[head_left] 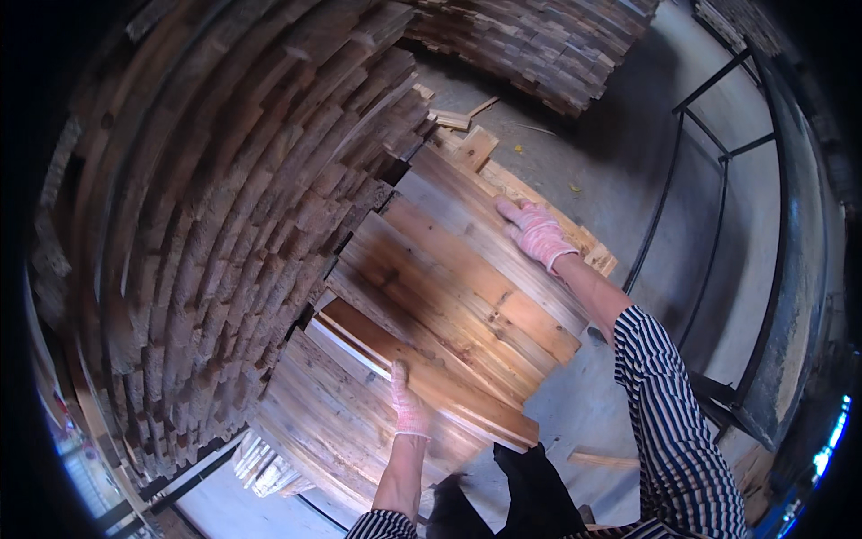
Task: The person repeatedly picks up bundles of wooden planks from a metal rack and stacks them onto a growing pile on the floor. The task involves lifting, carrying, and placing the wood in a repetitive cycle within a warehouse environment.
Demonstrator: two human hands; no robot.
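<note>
Already a tall wall of stacked boards (206, 242) fills the nine o'clock side, its cut ends facing out, and a lower stack (359, 422) sits in front of it at about six o'clock. On top of that lower stack lies a bundle of planks (458, 269), pale with a dark scorched-looking patch in the middle, running from seven toward one o'clock. The right hand (537, 232), in a pink glove, lies flat and open on the far edge of the bundle at about one o'clock. The left hand (409, 404), gloved the same, rests with fingers spread on a reddish plank at the near end, not clenched round anything. Judging from this, most boards are piled and this bundle is only partly settled. A second pile (539, 45) stands at twelve o'clock, with loose offcuts (453, 117) on the concrete floor (620, 171). No packages, labels or signs show.
</note>
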